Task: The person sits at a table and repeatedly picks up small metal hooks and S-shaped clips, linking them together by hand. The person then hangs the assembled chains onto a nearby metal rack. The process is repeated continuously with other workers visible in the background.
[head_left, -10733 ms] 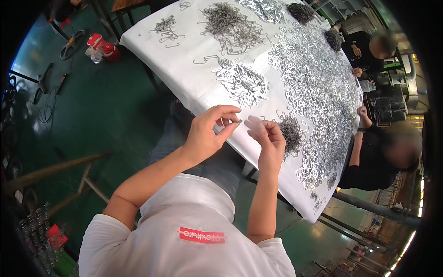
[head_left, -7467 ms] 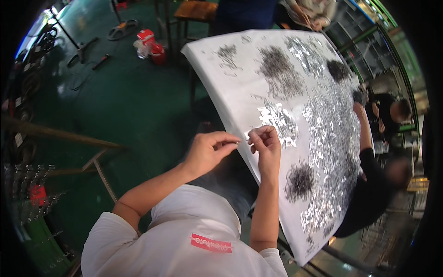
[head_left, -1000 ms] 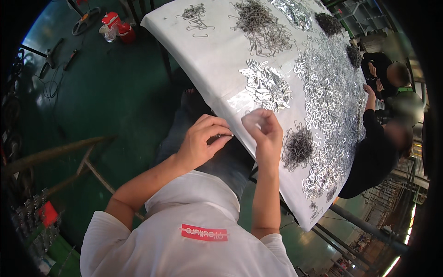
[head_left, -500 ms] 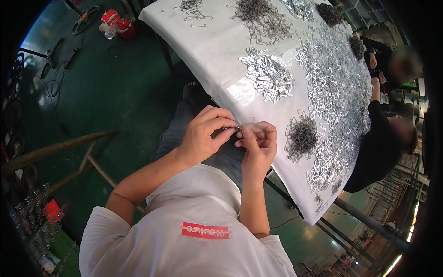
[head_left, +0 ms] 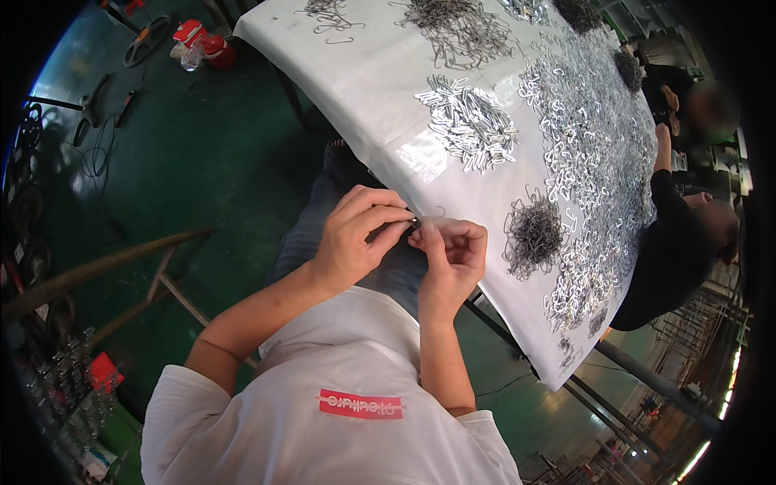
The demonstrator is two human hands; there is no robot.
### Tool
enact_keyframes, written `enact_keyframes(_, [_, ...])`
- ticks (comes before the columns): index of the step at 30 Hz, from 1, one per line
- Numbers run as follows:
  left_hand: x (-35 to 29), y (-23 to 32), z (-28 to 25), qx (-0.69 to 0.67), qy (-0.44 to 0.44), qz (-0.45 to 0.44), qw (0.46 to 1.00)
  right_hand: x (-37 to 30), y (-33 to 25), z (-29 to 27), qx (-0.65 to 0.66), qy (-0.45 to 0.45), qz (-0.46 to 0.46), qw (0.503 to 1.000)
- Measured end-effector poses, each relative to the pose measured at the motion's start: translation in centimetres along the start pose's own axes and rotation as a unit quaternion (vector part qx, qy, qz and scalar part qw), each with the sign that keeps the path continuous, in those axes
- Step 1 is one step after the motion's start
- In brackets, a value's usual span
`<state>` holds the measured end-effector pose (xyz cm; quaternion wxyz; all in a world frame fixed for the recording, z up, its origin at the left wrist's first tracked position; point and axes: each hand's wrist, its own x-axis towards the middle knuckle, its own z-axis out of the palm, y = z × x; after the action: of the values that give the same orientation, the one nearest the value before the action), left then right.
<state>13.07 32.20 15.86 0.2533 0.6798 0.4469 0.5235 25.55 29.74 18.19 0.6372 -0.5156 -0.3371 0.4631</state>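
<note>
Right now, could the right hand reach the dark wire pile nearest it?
Probably yes: only white table cover shows between the right hand and the dark wire pile, though its fingers are at a small dark piece.

Bare past the short sleeves of the white shirt (head_left: 347,356), the left forearm (head_left: 263,314) slants inward ahead of it, elbow bent, while the right forearm (head_left: 443,364) runs straighter out from it. In front of the shirt, the left hand (head_left: 354,238) pinches with thumb and index finger; the right hand (head_left: 454,260) sits just beside, 1 thumb extended, fingers loosely curled.
</note>
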Motion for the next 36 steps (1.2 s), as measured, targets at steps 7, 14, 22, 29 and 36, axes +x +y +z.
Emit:
enact_keyframes(7, [-0.1,-0.5,-0.1,0.048,-0.006,0.037,0.998,0.2,0.6,0.2,0.004,0.005,-0.01,1.0])
enact_keyframes(14, [2.0,-3.5,0.5,0.007,-0.014,0.015,1.0,-0.3,2.0,-0.6,-0.053,-0.015,-0.196,0.979])
enact_keyframes(22, [13.4,-11.9,6.4,0.216,-0.072,-0.022,0.973,-1.0,2.1,-1.6,-0.078,-0.006,-0.183,0.98])
enact_keyframes(29, [13.7,-12.5,6.8,0.231,-0.106,-0.017,0.967,-1.2,2.1,-1.5,-0.08,-0.021,-0.176,0.981])
enact_keyframes(36, [10.2,-7.6,2.3,-0.196,-0.168,-0.332,0.907,-0.4,2.4,-1.1,-0.1,-0.026,-0.152,0.983])
